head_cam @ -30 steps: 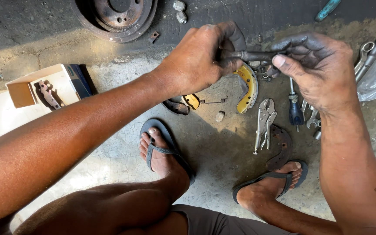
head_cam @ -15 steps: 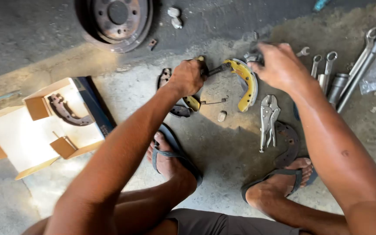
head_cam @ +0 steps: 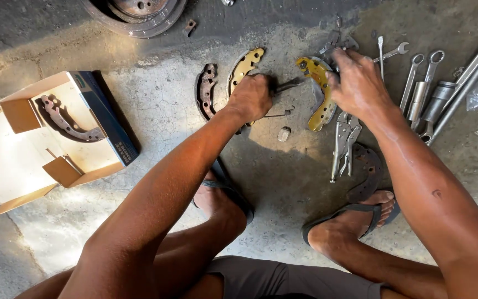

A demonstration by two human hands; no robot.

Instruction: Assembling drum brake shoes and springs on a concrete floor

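Down on the floor now, my left hand [head_cam: 252, 97] grips a dark tool [head_cam: 289, 84] tight. My right hand [head_cam: 355, 83] pinches the yellow shoe [head_cam: 322, 105]. Both hands dropped low, so work starts.

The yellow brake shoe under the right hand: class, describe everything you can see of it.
The yellow brake shoe is a curved, crescent-shaped piece of metal painted yellow, scuffed, with holes through its flat web. It lies flat on the concrete floor, arching top to bottom. The right hand rests on its upper end, covering part of it. Locking pliers lie just below.
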